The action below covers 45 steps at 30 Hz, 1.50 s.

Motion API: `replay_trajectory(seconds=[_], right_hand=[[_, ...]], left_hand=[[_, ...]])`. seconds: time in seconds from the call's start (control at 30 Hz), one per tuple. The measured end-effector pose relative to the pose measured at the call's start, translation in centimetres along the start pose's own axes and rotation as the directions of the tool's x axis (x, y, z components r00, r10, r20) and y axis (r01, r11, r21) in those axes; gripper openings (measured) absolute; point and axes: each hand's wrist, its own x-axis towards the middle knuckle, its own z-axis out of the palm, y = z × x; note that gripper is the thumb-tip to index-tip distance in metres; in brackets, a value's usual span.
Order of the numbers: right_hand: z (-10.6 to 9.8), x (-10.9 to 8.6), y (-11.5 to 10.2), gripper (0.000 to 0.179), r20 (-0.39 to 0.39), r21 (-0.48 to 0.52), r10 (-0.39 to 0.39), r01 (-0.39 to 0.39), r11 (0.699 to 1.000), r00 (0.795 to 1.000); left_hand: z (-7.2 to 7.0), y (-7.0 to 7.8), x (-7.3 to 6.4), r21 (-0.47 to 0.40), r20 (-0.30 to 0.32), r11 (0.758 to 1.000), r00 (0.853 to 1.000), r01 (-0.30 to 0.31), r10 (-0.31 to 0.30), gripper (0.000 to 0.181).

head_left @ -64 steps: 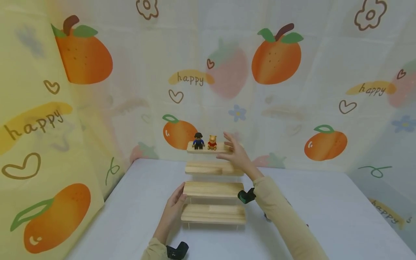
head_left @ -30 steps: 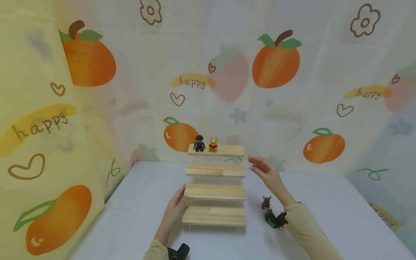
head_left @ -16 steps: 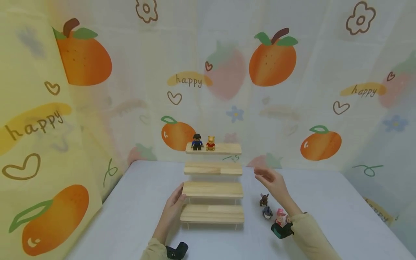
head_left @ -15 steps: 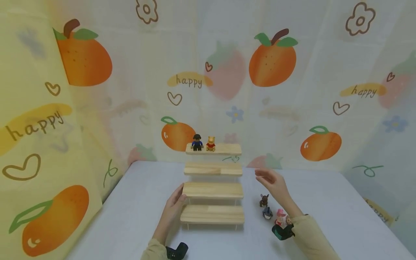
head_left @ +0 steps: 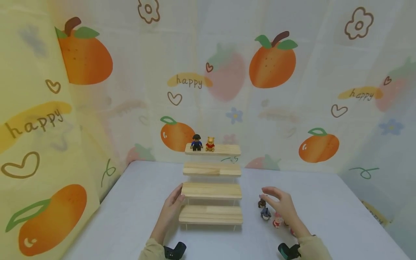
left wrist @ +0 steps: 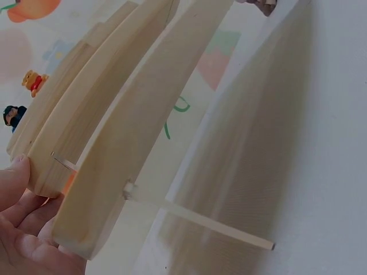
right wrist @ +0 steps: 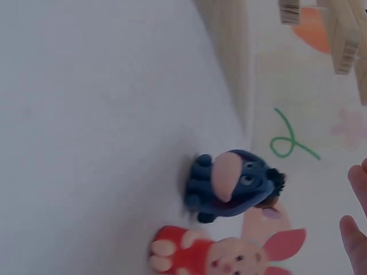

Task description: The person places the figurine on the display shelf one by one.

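Observation:
My left hand (head_left: 170,207) holds the left end of a four-step wooden display shelf (head_left: 211,190), its thumb and fingers about a board in the left wrist view. On the top step sit a dark-haired toy figure in blue (head_left: 196,143) and a yellow bear figurine (head_left: 210,144) with a red top. Right of the shelf, my right hand (head_left: 282,206) hovers with thumb and forefinger parted, fingertips just above a small brown figurine (head_left: 261,204). Close by on the table stand a blue donkey figurine (right wrist: 232,183) and a pink-eared piglet figurine (right wrist: 206,255) in red.
Behind the piglet, partly hidden by my right wrist, more small figurines (head_left: 293,232) stand on the white table (head_left: 139,195). A fruit-print cloth backdrop (head_left: 130,72) encloses the back and sides. Thin clear legs (left wrist: 200,220) hold up the shelf boards.
My right hand has come away from the top step, moved right and then down towards the brown figurine. The figures on the top step have stayed put, and my left hand keeps its hold.

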Motion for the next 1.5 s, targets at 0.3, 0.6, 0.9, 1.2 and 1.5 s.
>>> replay_trajectory(seconds=[0.3, 0.6, 0.9, 1.2, 1.5], right_hand=[[-0.7, -1.9, 1.3, 0.025, 0.007, -0.053, 0.029, -0.028, 0.998, 1.000], [-0.8, -2.8, 2.0, 0.030, 0.043, -0.269, -0.079, 0.088, 0.959, 0.996], [-0.8, -2.7, 2.7, 0.036, 0.132, -0.340, -0.014, 0.058, 0.939, 0.991], [-0.5, -2.5, 3.1, 0.042, 0.220, -0.376, -0.067, 0.148, 0.915, 0.973], [-0.4, -2.4, 3.4, 0.038, 0.279, -0.388, -0.018, 0.130, 0.913, 0.960]], left_hand=[[0.4, 0.2, 0.1, 0.013, -0.002, 1.000, 1.000, 0.015, -0.015, 0.054], [0.6, 0.4, 0.4, 0.031, -0.001, 0.999, 1.000, 0.023, -0.023, 0.055], [0.4, 0.3, 0.4, 0.029, 0.002, 1.000, 1.000, 0.004, -0.004, 0.054], [0.3, -0.1, 0.1, 0.000, -0.012, 1.000, 1.000, -0.021, 0.021, 0.051], [0.5, -0.5, 0.1, 0.025, -0.030, 1.000, 0.999, -0.015, 0.015, 0.054]])
